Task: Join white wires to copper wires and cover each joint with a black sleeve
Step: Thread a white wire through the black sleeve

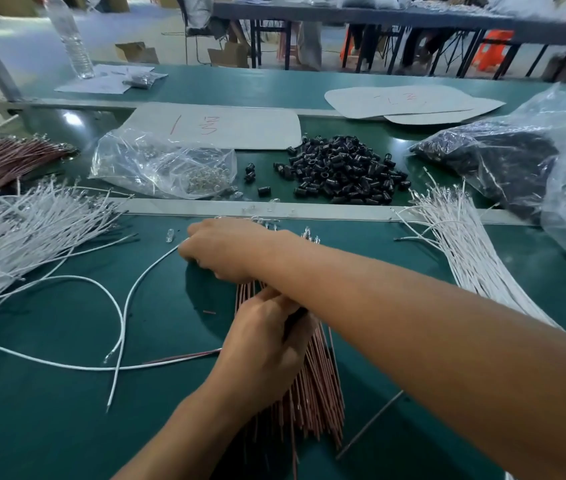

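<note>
Head view: your right hand [229, 249] reaches across, fingers curled at the end of a thin white insulated wire [136, 285] lying on the green mat; it appears pinched, not certain. Your left hand [264, 341] clasps the fanned bundle of copper-coloured wires [312, 393]. You're likely at the joining step. Next, bring a sleeve from the heap of short black tubular sleeves [340, 171], well beyond.
</note>
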Action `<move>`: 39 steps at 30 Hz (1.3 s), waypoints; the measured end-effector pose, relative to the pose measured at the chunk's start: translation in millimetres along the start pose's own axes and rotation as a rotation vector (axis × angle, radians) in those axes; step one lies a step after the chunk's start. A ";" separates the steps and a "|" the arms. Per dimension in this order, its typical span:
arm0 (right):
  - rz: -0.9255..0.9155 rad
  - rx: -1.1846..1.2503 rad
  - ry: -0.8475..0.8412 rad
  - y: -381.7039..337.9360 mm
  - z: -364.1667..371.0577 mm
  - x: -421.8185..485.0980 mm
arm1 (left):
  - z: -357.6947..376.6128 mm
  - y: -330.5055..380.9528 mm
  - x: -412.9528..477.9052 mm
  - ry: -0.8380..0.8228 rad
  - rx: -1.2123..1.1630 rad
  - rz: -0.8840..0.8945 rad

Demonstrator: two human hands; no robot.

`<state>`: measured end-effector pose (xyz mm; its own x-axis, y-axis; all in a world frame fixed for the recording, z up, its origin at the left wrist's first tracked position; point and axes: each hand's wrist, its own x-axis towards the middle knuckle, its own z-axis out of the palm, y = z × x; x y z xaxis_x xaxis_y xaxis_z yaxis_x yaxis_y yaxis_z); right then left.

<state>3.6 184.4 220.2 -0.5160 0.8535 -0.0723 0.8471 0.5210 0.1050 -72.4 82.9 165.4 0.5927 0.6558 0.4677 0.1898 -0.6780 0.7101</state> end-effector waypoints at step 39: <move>0.540 1.179 0.721 -17.3 42.2 -207.1 | 3.2 7.0 -5.9 0.019 -0.097 -0.130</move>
<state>101.2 -1.6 191.5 0.2357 0.9404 0.2451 0.3828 0.1420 -0.9129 -72.1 73.2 165.9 0.5530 0.7428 0.3774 0.1868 -0.5519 0.8127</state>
